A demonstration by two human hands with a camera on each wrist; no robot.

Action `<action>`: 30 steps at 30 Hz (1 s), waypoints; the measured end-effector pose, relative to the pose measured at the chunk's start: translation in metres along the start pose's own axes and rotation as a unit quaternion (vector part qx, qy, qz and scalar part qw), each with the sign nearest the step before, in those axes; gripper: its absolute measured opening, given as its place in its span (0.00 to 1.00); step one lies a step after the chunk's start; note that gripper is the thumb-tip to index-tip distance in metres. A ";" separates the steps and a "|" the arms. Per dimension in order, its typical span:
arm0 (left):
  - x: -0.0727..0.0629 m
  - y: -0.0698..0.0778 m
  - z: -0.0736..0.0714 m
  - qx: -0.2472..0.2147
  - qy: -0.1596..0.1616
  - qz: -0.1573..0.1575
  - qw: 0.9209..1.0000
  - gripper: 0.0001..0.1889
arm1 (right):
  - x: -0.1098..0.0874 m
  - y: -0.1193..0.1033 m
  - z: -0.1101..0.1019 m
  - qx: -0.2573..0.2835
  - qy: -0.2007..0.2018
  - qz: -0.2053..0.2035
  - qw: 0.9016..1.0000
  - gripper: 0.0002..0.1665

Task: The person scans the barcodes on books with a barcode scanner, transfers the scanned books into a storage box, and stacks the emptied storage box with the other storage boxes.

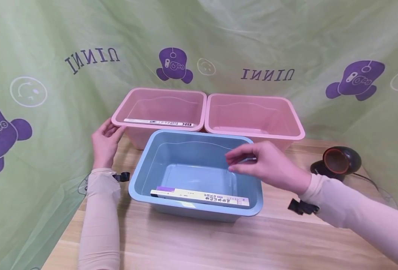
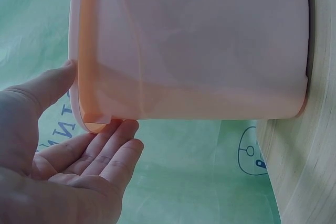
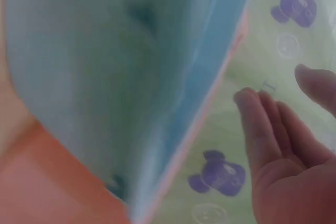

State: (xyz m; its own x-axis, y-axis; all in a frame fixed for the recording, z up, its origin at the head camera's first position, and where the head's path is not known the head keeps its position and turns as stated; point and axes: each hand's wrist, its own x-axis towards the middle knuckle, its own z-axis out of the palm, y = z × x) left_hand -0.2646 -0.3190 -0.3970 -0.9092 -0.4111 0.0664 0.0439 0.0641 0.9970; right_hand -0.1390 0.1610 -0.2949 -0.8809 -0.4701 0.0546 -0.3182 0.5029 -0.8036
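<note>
My left hand [image 1: 105,144] holds the left front corner of the left pink bin [image 1: 166,105]. In the left wrist view the thumb lies at the rim and the fingers [image 2: 123,156] are under it. A thin white book marked BK [image 1: 158,122] shows its spine inside that bin. Above the right side of the blue bin [image 1: 192,155], my right hand [image 1: 257,161] hovers with thumb and fingers apart, holding nothing. Along the blue bin's front wall, a white-and-purple book [image 1: 199,197] with printed characters stands spine up. The right wrist view shows the hand's bare palm [image 3: 294,182].
A second pink bin [image 1: 249,112] stands beside the first, behind the blue one. On the right of the wooden table [image 1: 192,243] sits a black scanner-like device [image 1: 342,161] with a cable. A green patterned curtain [image 1: 219,37] hangs behind and at the sides.
</note>
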 end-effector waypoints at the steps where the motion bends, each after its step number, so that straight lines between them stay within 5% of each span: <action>1: 0.000 0.000 0.000 -0.001 0.000 0.000 1.000 0.40 | -0.006 0.003 0.002 0.018 -0.004 0.001 1.000 0.17; 5: 0.002 0.000 0.001 -0.001 -0.002 0.003 1.000 0.40 | -0.027 0.012 0.008 0.063 -0.013 0.005 0.998 0.17; 10: 0.004 0.002 0.000 -0.014 0.000 -0.001 1.000 0.40 | -0.042 0.019 0.014 0.053 -0.009 -0.027 0.998 0.16; 17: 0.003 0.002 0.001 -0.021 0.002 -0.004 1.000 0.40 | -0.044 0.024 0.023 -0.034 -0.010 -0.072 0.997 0.17; 23: 0.002 -0.001 0.000 -0.021 0.007 -0.003 1.000 0.39 | -0.040 0.027 0.027 -0.139 -0.009 -0.127 0.982 0.18; 30: 0.002 -0.004 0.001 -0.024 0.005 -0.002 1.000 0.39 | -0.031 0.033 0.034 -0.177 -0.011 -0.159 0.971 0.16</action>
State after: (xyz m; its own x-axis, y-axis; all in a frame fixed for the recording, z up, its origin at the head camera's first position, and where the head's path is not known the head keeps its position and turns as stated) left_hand -0.2669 -0.3190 -0.4004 -0.9052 -0.4203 0.0632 0.0608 0.0191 0.9980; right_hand -0.1100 0.1677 -0.3435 -0.7113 -0.6564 0.2512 -0.6773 0.5448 -0.4944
